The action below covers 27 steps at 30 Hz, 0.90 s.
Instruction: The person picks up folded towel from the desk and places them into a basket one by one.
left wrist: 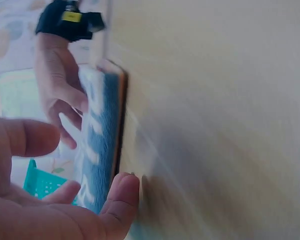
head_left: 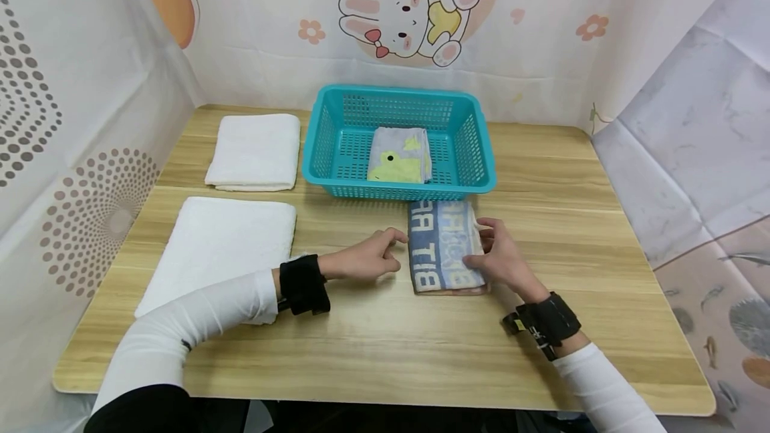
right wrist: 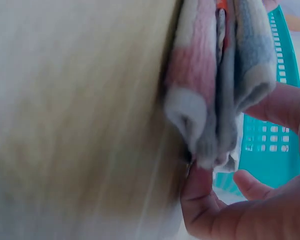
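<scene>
A folded blue and white towel [head_left: 446,246] with large lettering lies on the table just in front of the basket. My right hand [head_left: 502,256] pinches its right edge, thumb on top. In the right wrist view, a fingertip [right wrist: 197,182] sits low against the folded layers, close to the tabletop. My left hand [head_left: 367,256] is at the towel's left side, index finger stretched toward that edge and thumb apart from it. The left wrist view shows the left fingers [left wrist: 122,192] spread beside the towel's long blue edge [left wrist: 107,135].
A turquoise basket [head_left: 400,190] stands at the back, with a folded grey and yellow towel [head_left: 397,159] inside. To the left lie a smaller folded white towel [head_left: 255,149] and a larger one [head_left: 231,236], the latter partly under the left forearm. Curtains enclose the table [head_left: 391,359].
</scene>
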Each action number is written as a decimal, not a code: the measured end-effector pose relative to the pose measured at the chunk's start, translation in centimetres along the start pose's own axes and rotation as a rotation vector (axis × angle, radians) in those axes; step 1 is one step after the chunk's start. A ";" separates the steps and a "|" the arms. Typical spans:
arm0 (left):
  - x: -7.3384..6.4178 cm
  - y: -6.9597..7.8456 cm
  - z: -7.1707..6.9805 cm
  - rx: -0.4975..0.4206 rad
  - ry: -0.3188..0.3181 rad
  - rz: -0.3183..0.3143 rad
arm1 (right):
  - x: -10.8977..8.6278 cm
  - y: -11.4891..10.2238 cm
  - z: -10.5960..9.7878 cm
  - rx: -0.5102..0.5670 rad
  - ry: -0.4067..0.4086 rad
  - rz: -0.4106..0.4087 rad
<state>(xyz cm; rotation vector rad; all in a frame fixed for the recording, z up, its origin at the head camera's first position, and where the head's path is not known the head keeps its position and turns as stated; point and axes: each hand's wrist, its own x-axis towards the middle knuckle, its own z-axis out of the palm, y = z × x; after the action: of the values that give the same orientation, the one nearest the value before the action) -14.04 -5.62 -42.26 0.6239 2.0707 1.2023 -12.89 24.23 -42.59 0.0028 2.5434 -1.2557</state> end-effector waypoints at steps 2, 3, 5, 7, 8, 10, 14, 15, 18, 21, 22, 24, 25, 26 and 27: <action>0.0 0.0 0.2 -0.115 -0.002 -0.027 | 0.0 -0.3 0.4 -0.006 -0.008 -0.002; 0.0 0.1 0.2 -0.176 -0.002 -0.042 | 0.1 -0.4 0.5 -0.002 -0.013 -0.002; 0.1 0.2 0.4 -0.281 -0.003 -0.080 | 0.1 -0.7 0.9 0.006 -0.022 -0.005; 0.1 0.3 0.5 -0.376 0.003 -0.119 | 0.2 -0.8 1.3 0.016 -0.028 -0.003; 0.2 0.3 0.5 -0.409 0.011 -0.137 | 0.2 -0.9 1.5 0.023 -0.028 0.003; 0.2 0.5 0.5 -0.462 0.029 -0.162 | 0.2 -1.0 1.7 0.048 -0.032 0.010; 0.2 0.8 0.5 -0.516 0.073 -0.188 | 0.2 -1.2 2.1 0.098 -0.041 0.028; 0.2 0.9 0.5 -0.521 0.085 -0.189 | 0.1 -1.3 2.3 0.107 -0.044 0.030; 0.3 0.9 0.6 -0.532 0.112 -0.184 | -0.1 -1.4 2.8 0.141 -0.067 0.020; 0.3 0.7 0.8 -0.525 0.132 -0.161 | -0.4 -1.5 3.4 0.180 -0.094 -0.007; 0.3 0.5 0.9 -0.521 0.136 -0.153 | -0.5 -1.6 3.6 0.194 -0.102 -0.022; 0.3 0.4 1.0 -0.493 0.147 -0.134 | -0.8 -1.8 3.9 0.194 -0.109 -0.051; 0.2 0.3 1.0 -0.478 0.152 -0.125 | -0.9 -1.9 4.1 0.194 -0.114 -0.064; 0.2 0.2 1.1 -0.467 0.154 -0.117 | -1.0 -1.9 4.2 0.189 -0.117 -0.071; 0.1 0.2 1.0 -0.449 0.158 -0.110 | -1.0 -2.0 4.3 0.189 -0.121 -0.078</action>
<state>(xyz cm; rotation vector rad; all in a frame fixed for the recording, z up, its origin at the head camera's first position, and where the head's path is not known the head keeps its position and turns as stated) -13.34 -4.83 -42.47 0.2068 1.8374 1.6240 -11.01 19.81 -43.21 -0.1288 2.3349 -1.4753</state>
